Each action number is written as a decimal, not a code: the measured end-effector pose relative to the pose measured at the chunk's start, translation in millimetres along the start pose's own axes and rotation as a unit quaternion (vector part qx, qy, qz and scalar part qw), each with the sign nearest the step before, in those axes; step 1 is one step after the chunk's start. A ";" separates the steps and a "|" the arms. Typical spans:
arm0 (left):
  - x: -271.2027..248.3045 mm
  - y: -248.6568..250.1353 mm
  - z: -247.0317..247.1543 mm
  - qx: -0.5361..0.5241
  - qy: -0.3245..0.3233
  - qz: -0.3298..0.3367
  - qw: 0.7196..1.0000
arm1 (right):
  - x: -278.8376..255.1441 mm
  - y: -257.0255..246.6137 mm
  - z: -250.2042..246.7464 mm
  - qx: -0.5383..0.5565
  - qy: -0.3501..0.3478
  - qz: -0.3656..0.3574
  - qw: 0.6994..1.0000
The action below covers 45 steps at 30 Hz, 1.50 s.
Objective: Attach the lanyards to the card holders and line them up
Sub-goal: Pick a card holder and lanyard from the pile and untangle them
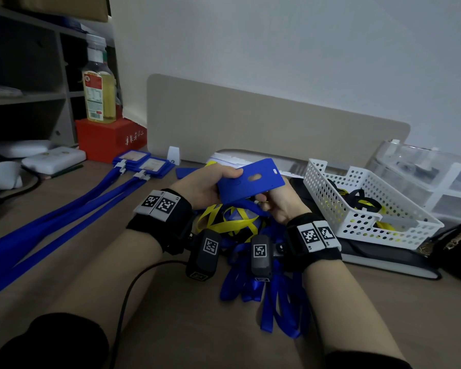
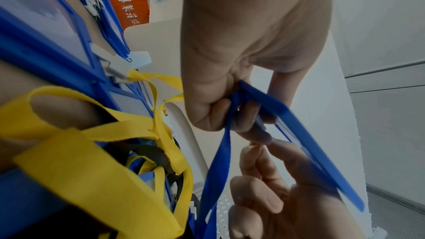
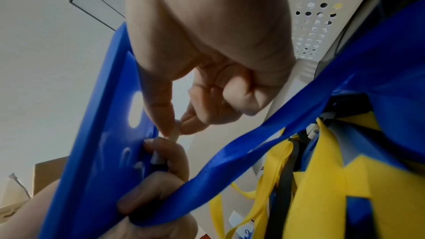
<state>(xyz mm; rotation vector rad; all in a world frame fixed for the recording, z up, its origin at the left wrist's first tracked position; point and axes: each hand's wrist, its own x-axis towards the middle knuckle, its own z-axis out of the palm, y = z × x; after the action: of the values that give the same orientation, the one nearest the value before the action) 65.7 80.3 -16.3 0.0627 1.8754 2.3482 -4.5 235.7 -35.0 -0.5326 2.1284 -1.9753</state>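
The right hand (image 1: 276, 202) had its thumb and forefinger (image 3: 161, 108) pinched narrowly on a small white clip (image 3: 175, 130), seemingly the end of a blue lanyard (image 3: 241, 154), just under the card holder (image 1: 250, 179). The other fingers were curled in. The left hand (image 1: 205, 186) gripped that card holder by its near end, thumb on top, fingers wrapped beneath, holding it raised and tilted with the slotted end away. That probably kept the slot free for the clip, which was not yet at the slot.

Below the card holder lay a tangled pile of lanyards (image 1: 253, 265), blue with some yellow. Left of the card holder, finished card holders (image 1: 141, 163) lay side by side with their straps (image 1: 56, 222) stretched towards the person. Right of the card holder stood a white basket (image 1: 362, 209) with more lanyards inside.

All rested on a brown desk (image 1: 176, 315). Beyond the card holder stood a beige divider (image 1: 264, 123) and a pale wall (image 1: 277, 43); far left, a bottle (image 1: 99, 83) sat on a red box (image 1: 109, 137) beside shelves (image 1: 24, 75).
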 end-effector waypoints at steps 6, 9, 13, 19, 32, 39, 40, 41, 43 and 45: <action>1.2 -0.3 -0.2 0.017 0.018 0.002 1.000 | -4.9 -4.4 5.7 0.017 0.048 -0.010 0.999; 1.8 -0.1 0.7 0.016 0.006 0.008 1.000 | -6.6 -7.1 9.0 0.040 0.078 -0.018 0.996; 2.7 -0.1 2.0 0.014 0.002 0.008 1.000 | -9.0 -8.6 11.4 0.047 0.094 -0.013 0.994; 4.1 5.9 -8.3 0.005 0.047 -0.023 0.999 | -14.9 -18.7 11.0 0.064 0.117 -0.018 0.991; -1.8 14.0 -21.9 0.089 0.192 -0.036 0.977 | -18.0 -24.1 8.6 0.090 0.134 -0.090 0.983; -3.1 15.2 -23.0 0.089 0.201 -0.043 0.975 | -22.0 -26.7 9.7 0.103 0.114 -0.098 0.983; -3.6 15.4 -22.8 0.087 0.200 -0.044 0.975 | -21.8 -26.4 9.8 0.096 0.109 -0.101 0.984; -3.9 15.3 -23.1 0.087 0.199 -0.044 0.975 | -21.4 -26.0 10.3 0.086 0.106 -0.105 0.985; -3.8 15.0 -23.5 0.086 0.199 -0.044 0.975 | -20.5 -25.2 11.3 0.071 0.098 -0.112 0.986; -3.7 15.1 -24.3 0.088 0.202 -0.045 0.974 | -20.8 -25.0 12.0 0.062 0.091 -0.116 0.987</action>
<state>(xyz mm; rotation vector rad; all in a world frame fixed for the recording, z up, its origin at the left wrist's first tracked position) 65.3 53.0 -6.9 -0.5094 2.2032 2.2561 22.4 231.4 -13.6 -0.6244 2.1088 -2.3485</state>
